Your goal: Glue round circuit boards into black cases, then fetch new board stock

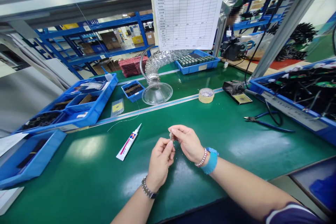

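Observation:
Over the middle of the green work surface, my left hand (160, 162) and my right hand (187, 143) meet at the fingertips. Pinched between them is a small, thin, greyish piece (171, 135), too small and too covered by the fingers to name. Both hands are closed around it. Left of my hands lies a white glue tube (128, 144) with a pointed nozzle. Tiny light scraps are scattered on the surface near my right fingers. On my right wrist is a blue strap; a metal watch is on my left.
Blue trays (86, 103) stand at left. A fume funnel (157, 94), a tape roll (206, 95) and a soldering stand (236, 91) line the back. Pliers (267, 120) lie at right beside a full blue bin (296, 106). A paper chart (187, 10) hangs above; a person is behind.

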A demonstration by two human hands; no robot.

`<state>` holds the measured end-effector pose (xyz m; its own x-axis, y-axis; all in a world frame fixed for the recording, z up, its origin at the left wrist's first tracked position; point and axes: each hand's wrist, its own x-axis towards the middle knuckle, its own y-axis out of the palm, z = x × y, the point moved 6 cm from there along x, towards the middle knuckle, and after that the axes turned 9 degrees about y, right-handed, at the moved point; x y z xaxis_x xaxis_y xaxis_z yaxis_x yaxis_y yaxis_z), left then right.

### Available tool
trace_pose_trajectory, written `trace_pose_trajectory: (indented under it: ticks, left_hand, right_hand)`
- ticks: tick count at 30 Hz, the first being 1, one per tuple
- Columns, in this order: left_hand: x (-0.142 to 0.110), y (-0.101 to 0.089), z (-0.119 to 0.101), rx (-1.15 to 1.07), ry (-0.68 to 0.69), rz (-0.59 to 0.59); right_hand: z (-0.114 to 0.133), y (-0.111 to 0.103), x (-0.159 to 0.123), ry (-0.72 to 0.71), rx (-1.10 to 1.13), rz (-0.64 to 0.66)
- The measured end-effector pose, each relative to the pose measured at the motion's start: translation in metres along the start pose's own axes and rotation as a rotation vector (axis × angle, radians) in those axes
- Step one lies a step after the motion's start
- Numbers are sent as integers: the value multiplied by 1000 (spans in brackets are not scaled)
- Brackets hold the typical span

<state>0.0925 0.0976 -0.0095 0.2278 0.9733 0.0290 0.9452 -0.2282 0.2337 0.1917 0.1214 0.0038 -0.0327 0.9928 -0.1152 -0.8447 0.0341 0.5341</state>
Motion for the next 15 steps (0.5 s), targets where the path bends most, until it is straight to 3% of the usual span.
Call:
trace_pose_trajectory:
  ticks: [12, 15]
  left_hand:
    - [-2, 3, 2, -28, -41, 46]
    - [-1, 2, -1, -76, -57, 23]
  right_hand:
    - [5, -4, 4, -6, 27, -16]
    - [6, -12, 9, -6, -153, -81]
